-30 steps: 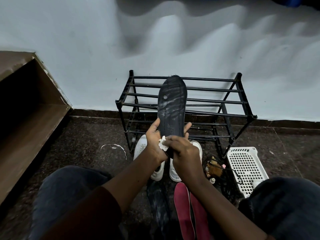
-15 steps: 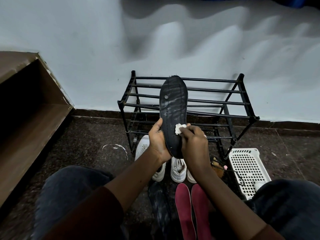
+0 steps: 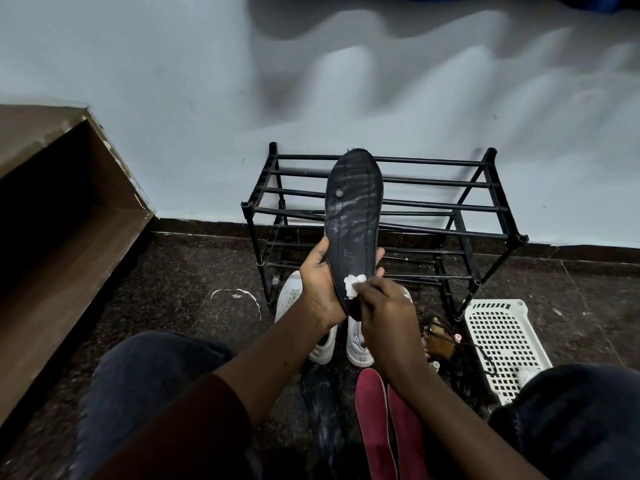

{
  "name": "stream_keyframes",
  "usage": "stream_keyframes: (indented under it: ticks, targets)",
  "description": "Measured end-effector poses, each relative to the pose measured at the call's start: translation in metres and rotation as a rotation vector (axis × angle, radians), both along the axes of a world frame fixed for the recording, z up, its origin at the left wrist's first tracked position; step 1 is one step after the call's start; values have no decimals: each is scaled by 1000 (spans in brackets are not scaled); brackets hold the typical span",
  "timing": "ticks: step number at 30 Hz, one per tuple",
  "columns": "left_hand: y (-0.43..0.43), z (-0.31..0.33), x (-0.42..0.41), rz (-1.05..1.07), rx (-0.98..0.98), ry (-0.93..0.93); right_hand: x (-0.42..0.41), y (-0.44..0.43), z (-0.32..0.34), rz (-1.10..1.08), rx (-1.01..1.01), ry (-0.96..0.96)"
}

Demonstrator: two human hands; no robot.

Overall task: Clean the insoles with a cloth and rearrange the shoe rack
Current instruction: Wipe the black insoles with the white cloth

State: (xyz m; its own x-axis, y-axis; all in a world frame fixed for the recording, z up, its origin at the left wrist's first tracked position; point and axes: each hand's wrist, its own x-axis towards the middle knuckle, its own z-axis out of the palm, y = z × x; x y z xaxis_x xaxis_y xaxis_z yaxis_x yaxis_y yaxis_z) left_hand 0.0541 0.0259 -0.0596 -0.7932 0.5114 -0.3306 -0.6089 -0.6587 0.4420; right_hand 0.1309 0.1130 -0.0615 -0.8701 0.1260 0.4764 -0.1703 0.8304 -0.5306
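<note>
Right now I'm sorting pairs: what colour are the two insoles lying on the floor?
Red insoles; the head view shows them clearly.

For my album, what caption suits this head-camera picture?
Left hand holds a black insole upright while right hand wipes it with white cloth.

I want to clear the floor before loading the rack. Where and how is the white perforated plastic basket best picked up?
Grip the white perforated plastic basket by its far short rim, nearest the black metal shoe rack, coming from above. It lies flat and open-topped on the floor; that rim is bare, while the near end sits behind a knee and dark cords lie along its left side.
</note>
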Motion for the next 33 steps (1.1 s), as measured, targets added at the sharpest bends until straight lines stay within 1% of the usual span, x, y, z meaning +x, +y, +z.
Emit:
stream_keyframes:
  ticks: [3,7,12,17,21,24,26,29,33]
  targets:
    - [2,-4,4,-53,-33,1,-22,9,11,-43,46,-29]
    - [4,-4,6,-88,5,28,-43,17,20,-87,-4,-53]
    - [2,-4,3,-68,-7,21,-26,14,13,-30,-24,-47]
    - [1,-2,1,9,41,-9,6,1,-3,35,-15,-91]
    - [3,-5,2,-1,9,-6,3,4,1,17,-21,-92]
    - [5,-8,5,-71,-32,0,-15,11,11,-48,-8,-76]
    - [7,-10,7,-103,-38,2,-30,16,18,-120,-39,-78]
    - [8,-12,8,-107,-46,10,-43,22,24,-172,-113,-115]
    - [6,-16,4,-81,-47,8,-28,15,20,-139,-157,-139]
